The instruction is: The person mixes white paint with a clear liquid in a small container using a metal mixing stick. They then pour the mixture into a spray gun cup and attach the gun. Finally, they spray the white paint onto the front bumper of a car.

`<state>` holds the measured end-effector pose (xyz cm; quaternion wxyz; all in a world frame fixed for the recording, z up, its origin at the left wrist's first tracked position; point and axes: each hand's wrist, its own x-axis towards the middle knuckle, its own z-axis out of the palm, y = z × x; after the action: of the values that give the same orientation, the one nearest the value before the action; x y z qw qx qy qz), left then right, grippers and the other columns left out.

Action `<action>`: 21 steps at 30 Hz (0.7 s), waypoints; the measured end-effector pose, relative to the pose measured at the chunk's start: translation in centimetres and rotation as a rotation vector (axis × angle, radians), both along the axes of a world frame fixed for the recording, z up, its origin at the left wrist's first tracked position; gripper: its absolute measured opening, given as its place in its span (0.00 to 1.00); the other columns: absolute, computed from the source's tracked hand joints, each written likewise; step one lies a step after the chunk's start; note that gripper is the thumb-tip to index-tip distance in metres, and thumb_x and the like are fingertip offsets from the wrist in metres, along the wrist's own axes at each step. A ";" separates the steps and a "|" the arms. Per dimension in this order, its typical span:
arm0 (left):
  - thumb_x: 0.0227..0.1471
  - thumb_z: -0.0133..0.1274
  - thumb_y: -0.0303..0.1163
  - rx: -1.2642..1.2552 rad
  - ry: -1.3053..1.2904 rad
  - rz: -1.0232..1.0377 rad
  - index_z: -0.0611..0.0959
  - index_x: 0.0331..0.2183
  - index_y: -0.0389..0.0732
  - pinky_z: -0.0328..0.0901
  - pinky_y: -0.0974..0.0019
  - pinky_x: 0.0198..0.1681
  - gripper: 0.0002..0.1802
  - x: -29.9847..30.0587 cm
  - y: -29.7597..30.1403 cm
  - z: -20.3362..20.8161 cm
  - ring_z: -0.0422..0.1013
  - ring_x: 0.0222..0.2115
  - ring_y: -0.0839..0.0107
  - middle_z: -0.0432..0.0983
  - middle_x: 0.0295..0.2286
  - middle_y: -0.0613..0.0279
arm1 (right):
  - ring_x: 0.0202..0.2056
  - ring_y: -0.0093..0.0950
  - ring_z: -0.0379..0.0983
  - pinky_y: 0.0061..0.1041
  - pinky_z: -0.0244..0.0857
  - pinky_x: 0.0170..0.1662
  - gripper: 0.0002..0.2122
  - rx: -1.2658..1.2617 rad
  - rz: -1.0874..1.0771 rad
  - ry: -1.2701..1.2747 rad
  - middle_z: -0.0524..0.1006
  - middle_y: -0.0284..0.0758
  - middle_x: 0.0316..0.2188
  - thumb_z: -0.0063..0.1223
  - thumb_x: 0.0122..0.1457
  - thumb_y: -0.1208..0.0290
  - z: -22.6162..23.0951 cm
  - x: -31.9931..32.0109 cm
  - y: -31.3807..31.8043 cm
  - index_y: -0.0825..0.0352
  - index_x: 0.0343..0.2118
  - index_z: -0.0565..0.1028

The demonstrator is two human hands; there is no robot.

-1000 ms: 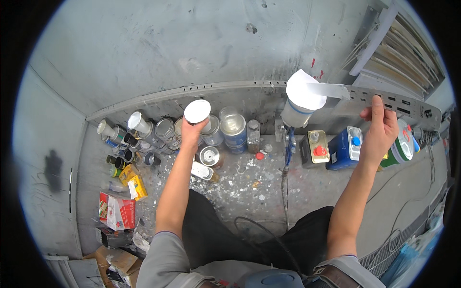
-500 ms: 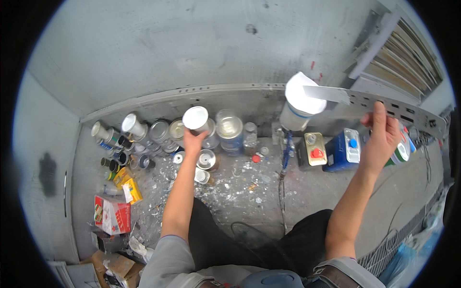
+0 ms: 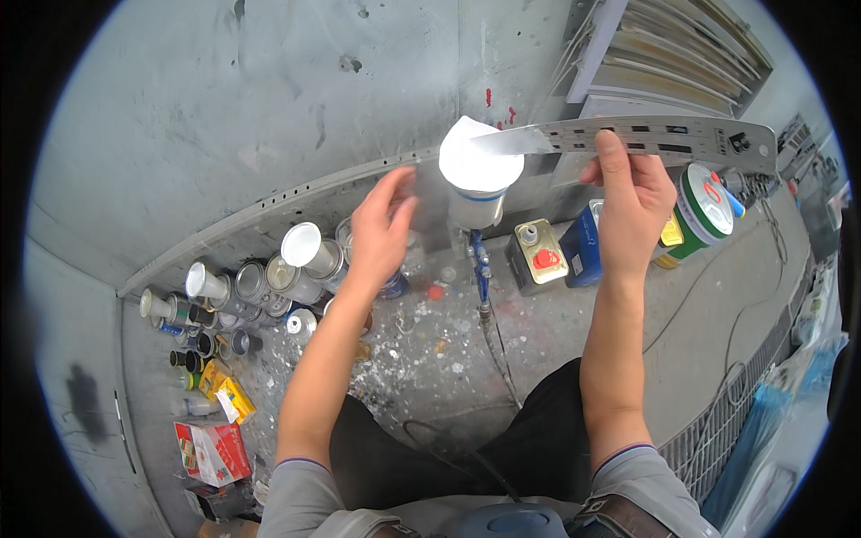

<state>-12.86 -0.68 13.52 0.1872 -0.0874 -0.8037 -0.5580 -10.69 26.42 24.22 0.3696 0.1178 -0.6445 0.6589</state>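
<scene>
Left hand has released the can above paint-spattered floor.

We count two hands, one perforated metal strip, one spray gun, two square tins and one green-rimmed can at right.
</scene>
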 end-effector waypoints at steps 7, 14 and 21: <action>0.59 0.57 0.20 -0.398 0.259 -0.053 0.80 0.48 0.38 0.73 0.62 0.41 0.15 -3.9 1.7 1.3 0.79 0.39 0.63 0.82 0.42 0.53 | 0.25 0.13 0.67 0.17 0.57 0.29 0.07 -0.009 0.020 0.002 0.77 0.27 0.22 0.63 0.66 0.70 -0.3 0.0 0.7 0.70 0.35 0.82; 0.57 0.60 0.20 -0.330 0.366 0.021 0.84 0.38 0.36 0.72 0.66 0.35 0.06 -4.6 2.6 1.4 0.78 0.29 0.67 0.83 0.31 0.56 | 0.24 0.13 0.66 0.16 0.57 0.29 0.08 -0.025 0.026 -0.001 0.77 0.27 0.22 0.63 0.67 0.70 -0.8 -0.2 1.5 0.70 0.34 0.81; 0.56 0.61 0.21 -0.217 0.296 0.095 0.85 0.37 0.35 0.70 0.69 0.32 0.05 -4.4 2.9 1.4 0.76 0.26 0.76 0.84 0.28 0.59 | 0.25 0.13 0.68 0.16 0.58 0.29 0.08 -0.021 0.009 0.029 0.78 0.27 0.22 0.63 0.66 0.70 -0.5 0.0 1.2 0.70 0.34 0.81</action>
<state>-17.26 2.25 14.92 0.3189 -0.1503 -0.8260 -0.4398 -10.70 27.64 23.74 0.3772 0.1265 -0.6316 0.6655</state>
